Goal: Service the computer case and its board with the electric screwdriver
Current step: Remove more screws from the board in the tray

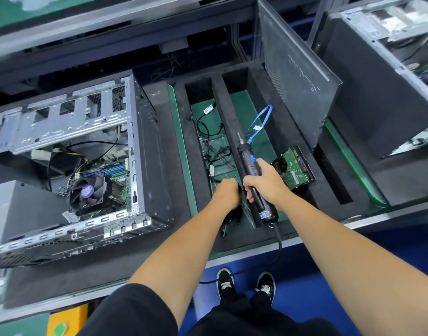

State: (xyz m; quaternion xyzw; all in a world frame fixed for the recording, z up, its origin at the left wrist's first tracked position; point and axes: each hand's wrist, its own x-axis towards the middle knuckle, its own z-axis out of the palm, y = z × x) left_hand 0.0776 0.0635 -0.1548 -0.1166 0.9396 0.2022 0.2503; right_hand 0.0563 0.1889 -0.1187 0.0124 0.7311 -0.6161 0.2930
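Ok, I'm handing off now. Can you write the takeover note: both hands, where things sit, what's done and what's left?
Right hand grips the black electric screwdriver, bit pointing away, over the black foam tray.
Left hand is curled on something dark among the black cables in the tray's left slot; what it is cannot be told.
Open grey metal computer case lies to the left, with the green board and its black fan inside.
Done: side panel off and leaning at the tray's right; green-backed hard drive and blue cable in the tray.
Left: board and fan are in the case.
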